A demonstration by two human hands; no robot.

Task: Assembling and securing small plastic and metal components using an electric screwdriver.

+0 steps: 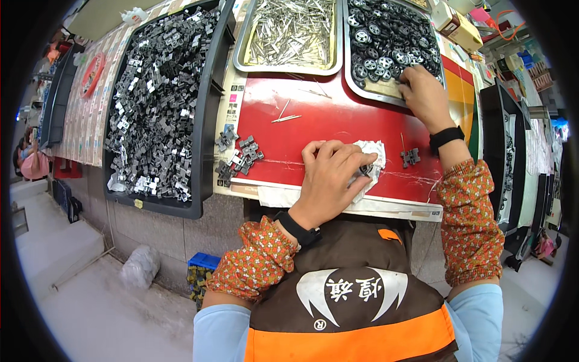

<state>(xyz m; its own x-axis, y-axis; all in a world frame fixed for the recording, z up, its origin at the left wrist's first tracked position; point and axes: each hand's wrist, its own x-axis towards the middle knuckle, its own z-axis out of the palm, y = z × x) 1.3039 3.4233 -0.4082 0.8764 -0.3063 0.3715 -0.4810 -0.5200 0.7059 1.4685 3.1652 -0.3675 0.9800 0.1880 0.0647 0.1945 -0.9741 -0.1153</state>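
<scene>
My left hand (330, 177) rests on the red work mat (338, 114), fingers closed around a small dark metal part (363, 172) that lies on a white cloth (373, 158). My right hand (424, 93) reaches up into the steel tray of black wheels (386, 42), fingers curled among them at its near edge; whether it holds one is hidden. A grey bracket piece (411, 157) lies on the mat between my hands. Several grey brackets (239, 155) sit in a loose pile left of my left hand.
A black tray heaped with grey metal brackets (158, 102) fills the left of the bench. A steel tray of thin metal pins (291, 33) stands at the back centre. Two loose pins (286, 117) lie on the mat. Boxes and black trays line the right side.
</scene>
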